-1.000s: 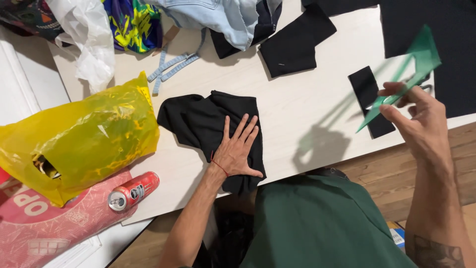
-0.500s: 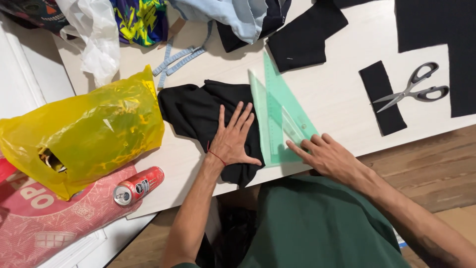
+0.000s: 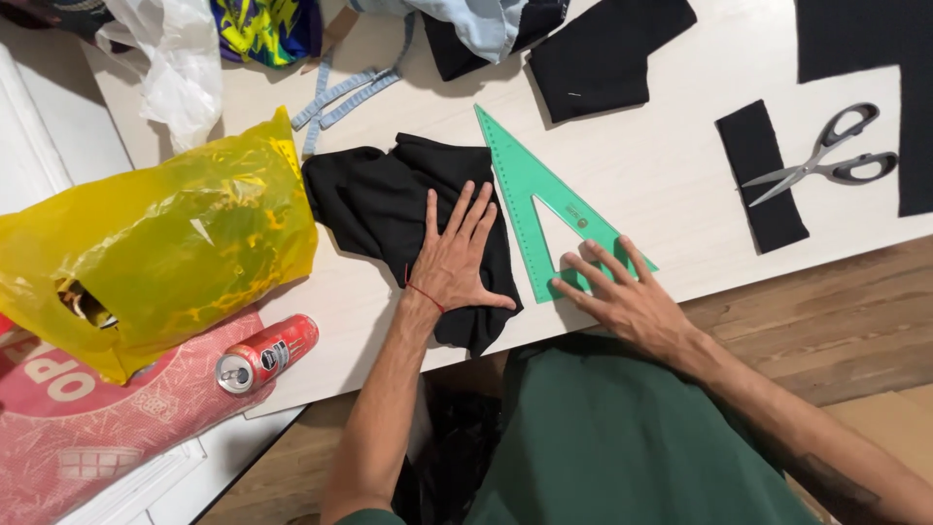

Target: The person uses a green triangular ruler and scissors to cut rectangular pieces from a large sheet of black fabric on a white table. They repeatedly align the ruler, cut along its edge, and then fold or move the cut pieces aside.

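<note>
Black fabric piece (image 3: 389, 199): crumpled, lying on the pale table (image 3: 641, 165) near its front edge, between the yellow plastic bag (image 3: 165, 243) and the green set square (image 3: 539, 209). I log the left hand (image 3: 455, 267) flat on the cloth, fingers spread, palm down, gripping nothing; I judge this pins the cloth so it cannot slide.

Green set square: flat on the table, its long edge touching the cloth's right side, apparently set there as a straight guide. The right hand (image 3: 627, 297) lies open across its near corner, fingertips pressing it down, closed around nothing.

Scissors (image 3: 821, 160): blades together, well apart to the right, partly over a narrow black strip (image 3: 763, 180).

Other entries: red drink can (image 3: 264, 353) on its side beside the bag; larger black cloth pieces (image 3: 603, 53) toward the far edge; light-blue denim (image 3: 466, 24) at the back.
</note>
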